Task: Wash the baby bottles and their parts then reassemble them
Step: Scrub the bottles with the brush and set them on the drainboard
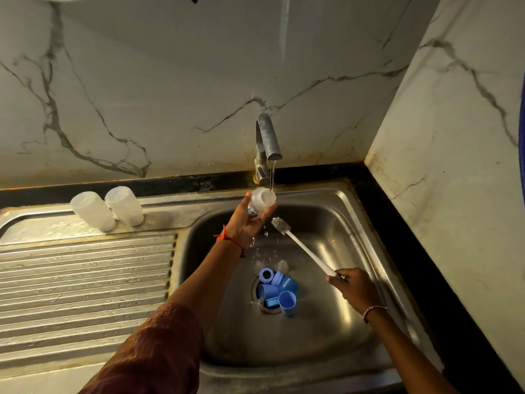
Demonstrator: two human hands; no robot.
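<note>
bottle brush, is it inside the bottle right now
No, the right hand holds the bottle brush with its bristles in the open air beside the bottle, which the left hand grips under the tap.

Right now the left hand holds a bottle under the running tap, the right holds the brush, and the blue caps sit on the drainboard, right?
One error: the head view shows the blue caps lying at the bottom of the sink, not on the drainboard. The rest holds.
</note>
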